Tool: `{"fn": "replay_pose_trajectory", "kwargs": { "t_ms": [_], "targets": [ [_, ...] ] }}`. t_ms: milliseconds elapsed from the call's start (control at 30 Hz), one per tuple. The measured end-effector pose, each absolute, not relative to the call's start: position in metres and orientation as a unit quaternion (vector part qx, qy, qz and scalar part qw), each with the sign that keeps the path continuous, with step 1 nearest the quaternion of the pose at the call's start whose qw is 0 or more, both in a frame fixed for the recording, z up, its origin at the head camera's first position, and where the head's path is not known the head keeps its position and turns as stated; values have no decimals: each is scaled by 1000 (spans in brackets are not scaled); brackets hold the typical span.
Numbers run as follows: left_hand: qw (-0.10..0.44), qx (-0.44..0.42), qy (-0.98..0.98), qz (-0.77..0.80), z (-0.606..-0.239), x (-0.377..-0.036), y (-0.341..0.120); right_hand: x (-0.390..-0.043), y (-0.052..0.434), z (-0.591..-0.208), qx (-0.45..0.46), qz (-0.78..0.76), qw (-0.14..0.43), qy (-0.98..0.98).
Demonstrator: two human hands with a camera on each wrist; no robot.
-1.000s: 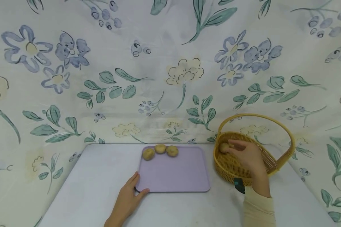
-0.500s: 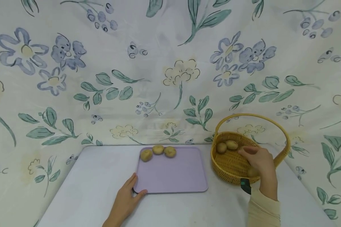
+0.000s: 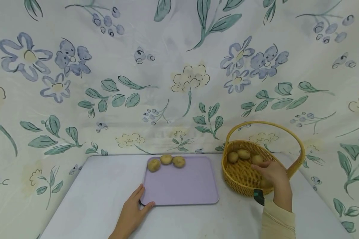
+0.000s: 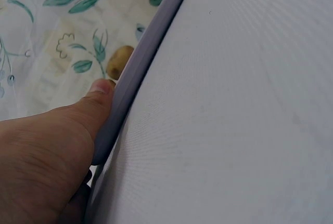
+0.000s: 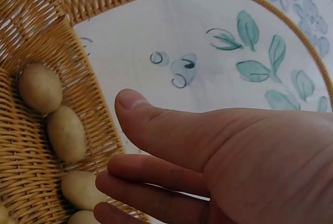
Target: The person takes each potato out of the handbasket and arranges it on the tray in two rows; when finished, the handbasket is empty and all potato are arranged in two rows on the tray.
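My left hand [image 3: 133, 207] holds the near left corner of a lilac tray [image 3: 182, 189], fingers along its left side and thumb at the front edge. In the left wrist view the thumb [image 4: 101, 96] lies against the tray's rim [image 4: 132, 76]. Three potatoes [image 3: 166, 159] sit at the tray's far left. My right hand [image 3: 275, 176] is over a wicker basket [image 3: 237, 191] holding several potatoes [image 3: 233, 157]. Its thumb and fingers are spread apart in the right wrist view, with fingertips right at one potato [image 5: 82, 188]. Another potato [image 3: 265, 183] is partly hidden behind the hand.
The basket's tall arched handle [image 3: 264, 122] rises over its right and back. A white table [image 3: 107, 179] carries tray and basket, and a floral cloth [image 3: 161, 109] hangs behind it. A dark strap-like piece [image 3: 258, 196] shows at the right wrist.
My right hand has moved right and slightly toward me inside the basket, away from the potatoes at its left end, which show more now. My left hand stays at the tray corner.
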State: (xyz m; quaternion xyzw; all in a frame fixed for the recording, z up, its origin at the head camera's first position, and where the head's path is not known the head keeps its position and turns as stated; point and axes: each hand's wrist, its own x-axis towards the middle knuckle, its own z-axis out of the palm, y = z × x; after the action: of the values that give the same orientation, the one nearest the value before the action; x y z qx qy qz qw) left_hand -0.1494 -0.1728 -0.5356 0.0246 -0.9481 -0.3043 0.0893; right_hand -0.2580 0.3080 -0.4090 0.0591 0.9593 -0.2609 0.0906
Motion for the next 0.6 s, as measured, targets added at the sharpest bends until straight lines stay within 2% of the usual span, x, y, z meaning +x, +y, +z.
{"fn": "replay_pose_trajectory", "kwargs": {
  "t_ms": [300, 600],
  "targets": [
    [101, 24, -950, -294, -536, -150, -172, -262, 310, -416, 52, -253, 92, 962],
    [85, 25, -949, -302, -536, -150, -173, -257, 309, -414, 81, -417, 80, 902]
  ]
}}
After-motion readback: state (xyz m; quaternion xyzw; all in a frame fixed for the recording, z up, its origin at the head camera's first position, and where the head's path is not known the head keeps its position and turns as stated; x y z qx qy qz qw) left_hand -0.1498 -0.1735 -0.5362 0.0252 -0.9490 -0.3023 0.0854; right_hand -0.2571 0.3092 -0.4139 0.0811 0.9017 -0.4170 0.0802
